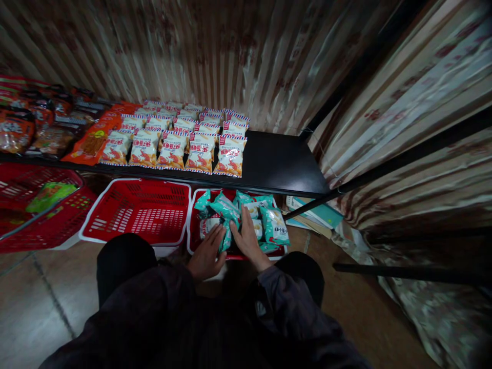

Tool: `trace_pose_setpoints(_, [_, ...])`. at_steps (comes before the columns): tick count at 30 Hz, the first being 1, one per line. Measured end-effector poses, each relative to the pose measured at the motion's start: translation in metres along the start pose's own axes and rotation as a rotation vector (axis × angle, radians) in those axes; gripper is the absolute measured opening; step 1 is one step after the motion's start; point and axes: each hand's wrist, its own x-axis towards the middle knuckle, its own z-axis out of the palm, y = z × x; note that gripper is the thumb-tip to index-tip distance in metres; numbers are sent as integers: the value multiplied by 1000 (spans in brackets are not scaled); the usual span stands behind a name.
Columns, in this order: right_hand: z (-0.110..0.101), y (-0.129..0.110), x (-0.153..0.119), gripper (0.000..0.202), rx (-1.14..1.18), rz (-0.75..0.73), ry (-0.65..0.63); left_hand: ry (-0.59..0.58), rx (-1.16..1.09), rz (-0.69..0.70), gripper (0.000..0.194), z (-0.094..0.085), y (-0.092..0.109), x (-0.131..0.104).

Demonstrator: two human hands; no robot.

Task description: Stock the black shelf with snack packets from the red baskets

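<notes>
A red basket with a white rim (189,225) holds several teal snack bags (275,225) in front of my knees. My left hand (208,254) is over the basket's left part, its fingers stretched out against a teal bag (226,237). From the other side my right hand (248,238) reaches in with fingers extended, touching the bags near the basket's middle. The bag between the hands is partly covered by the fingers. Neither hand is wrapped round a bag.
Above the baskets, a black shelf (286,161) carries rows of white snack bags (230,155), orange packets (91,141) and dark packages at left. An empty red basket (154,205) is left of the full one. A black metal post (378,159) slants at right, near cardboard (311,223).
</notes>
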Motion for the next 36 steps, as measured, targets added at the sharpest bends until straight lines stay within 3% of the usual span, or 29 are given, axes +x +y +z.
trace_pose_setpoints(4, [3,-5,-4,55,-55,12,-48,2,11,54,58,-1,-4,3])
trace_pose_setpoints(9, [-21,-13,-8,47,-189,-148,112,149,142,-179,48,3,-29,2])
trace_pose_setpoints(11, [-38,-4,-12,44,-274,-103,228,198,222,-229,46,3,-38,1])
trace_pose_setpoints(13, [-54,14,-18,46,-352,39,333,218,278,-250,45,2,-42,-1])
trace_pose_setpoints(16, [-64,43,-24,56,-379,158,228,193,293,-233,45,2,-42,-4])
trace_pose_setpoints(18, [-60,50,-26,59,-352,201,126,154,263,-186,46,6,-40,-7])
trace_pose_setpoints(20, [-48,41,-27,61,-307,207,94,154,220,-159,47,11,-39,-11])
trace_pose_setpoints(23, [-20,6,-25,61,-275,108,41,209,165,-164,48,15,-39,-17])
trace_pose_setpoints(26, [9,-29,-25,67,-280,110,25,214,129,-168,46,11,-40,-22])
trace_pose_setpoints(29, [18,-41,-25,66,-300,119,43,164,65,-189,41,1,-42,-22])
trace_pose_setpoints(33, [-13,-16,-24,55,-334,90,58,212,25,-296,37,-5,-44,-17])
trace_pose_setpoints(36, [-46,14,-22,54,-421,285,131,238,2,-406,41,3,-45,-11])
